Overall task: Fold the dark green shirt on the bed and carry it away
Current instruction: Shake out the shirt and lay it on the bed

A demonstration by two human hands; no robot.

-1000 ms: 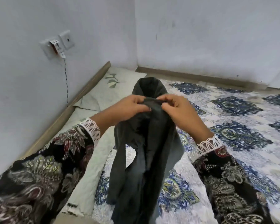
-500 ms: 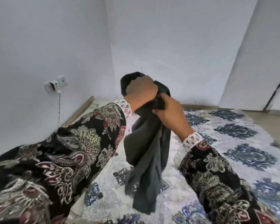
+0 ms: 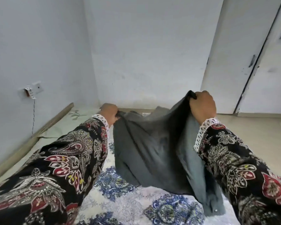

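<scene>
1 dark green shirt [image 3: 146, 151] spread btwn 2 hands over the bed [image 3: 120, 200]: left hand [image 3: 109, 113] & right hand [image 3: 202, 106], fingers of both pinched shut on its top edge, w/ 1 pillow [image 3: 75, 114] far left

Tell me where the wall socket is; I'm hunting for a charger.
In the head view, the wall socket sits on the left wall, above the bed's wooden edge.

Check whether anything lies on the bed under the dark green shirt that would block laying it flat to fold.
Nothing visible does. Both hands already grip the dark green shirt: left hand, right hand. The blue-patterned quilt in front of it shows bare. The quilt directly under the shirt is hidden.
</scene>
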